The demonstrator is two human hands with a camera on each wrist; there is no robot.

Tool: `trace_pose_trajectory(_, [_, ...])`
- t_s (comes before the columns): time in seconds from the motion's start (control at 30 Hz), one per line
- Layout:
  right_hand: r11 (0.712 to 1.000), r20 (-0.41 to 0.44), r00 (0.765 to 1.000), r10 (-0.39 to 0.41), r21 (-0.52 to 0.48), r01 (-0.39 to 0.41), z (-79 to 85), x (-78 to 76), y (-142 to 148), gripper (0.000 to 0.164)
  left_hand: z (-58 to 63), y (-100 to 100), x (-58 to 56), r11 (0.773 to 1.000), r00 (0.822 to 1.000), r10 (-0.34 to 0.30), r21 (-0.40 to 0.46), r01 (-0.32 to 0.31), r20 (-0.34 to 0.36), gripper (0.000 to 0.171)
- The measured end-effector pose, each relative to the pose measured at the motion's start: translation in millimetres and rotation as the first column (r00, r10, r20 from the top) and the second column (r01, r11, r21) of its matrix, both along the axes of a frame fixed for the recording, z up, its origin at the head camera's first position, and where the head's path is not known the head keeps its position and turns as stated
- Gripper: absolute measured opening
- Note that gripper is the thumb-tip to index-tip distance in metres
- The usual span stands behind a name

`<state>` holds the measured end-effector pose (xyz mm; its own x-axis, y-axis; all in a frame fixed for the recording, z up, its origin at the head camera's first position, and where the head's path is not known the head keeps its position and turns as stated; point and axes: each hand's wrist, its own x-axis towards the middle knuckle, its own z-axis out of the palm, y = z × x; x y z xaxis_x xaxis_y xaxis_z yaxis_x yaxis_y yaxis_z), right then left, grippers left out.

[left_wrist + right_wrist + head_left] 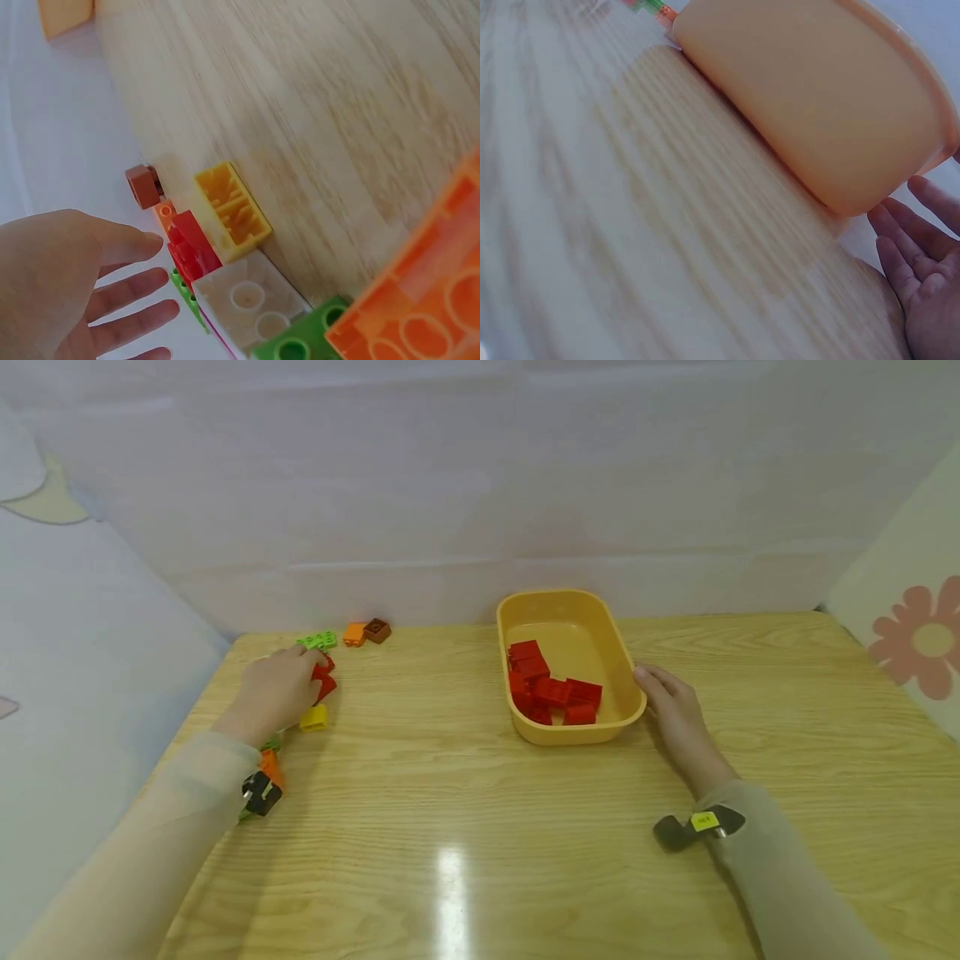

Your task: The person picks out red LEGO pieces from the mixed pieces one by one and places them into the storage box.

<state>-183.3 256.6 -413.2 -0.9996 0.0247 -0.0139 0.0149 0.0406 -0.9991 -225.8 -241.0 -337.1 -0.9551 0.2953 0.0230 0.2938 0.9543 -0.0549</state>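
My left hand (272, 689) is over red bricks (324, 678) at the table's left side. In the left wrist view its thumb and fingers are spread apart beside a red brick (193, 244), with nothing between them. A yellow brick (234, 210), a white brick (251, 296) and a green brick (307, 334) lie close by. My right hand (681, 718) touches the right side of a yellow-orange bin (573, 737), its fingertips against the wall in the right wrist view. Several red bricks (552, 692) lie inside the bin, toward its near left.
Behind the left hand are a light green brick (318, 641), an orange brick (354, 634) and a brown brick (377, 630). Partly under the left forearm lies an orange brick (271, 767). A white wall covering (450, 502) stands along the table's back edge.
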Motion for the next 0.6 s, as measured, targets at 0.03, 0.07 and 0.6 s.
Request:
trace_pose_trajectory(0.03, [0.999,0.001,1.0,-0.004,0.037,0.004,-0.1,0.1,1,0.062,-0.6,-1,-0.2,1.0,1.0,0.0,-0.002,0.0,0.0,0.029])
trace_pose_trajectory(0.07, [0.997,0.001,1.0,-0.009,0.076,0.009,0.1,0.4,2,0.063,-1.2,-2,-0.3,1.0,1.0,0.001,-0.001,-0.001,0.007,0.029])
trace_pose_trajectory(0.6, [1.0,0.004,1.0,-0.005,0.015,0.005,0.2,-1.5,0,0.064,-13.3,-5,-4.2,0.999,0.997,0.035,0.007,-0.036,0.064,0.036])
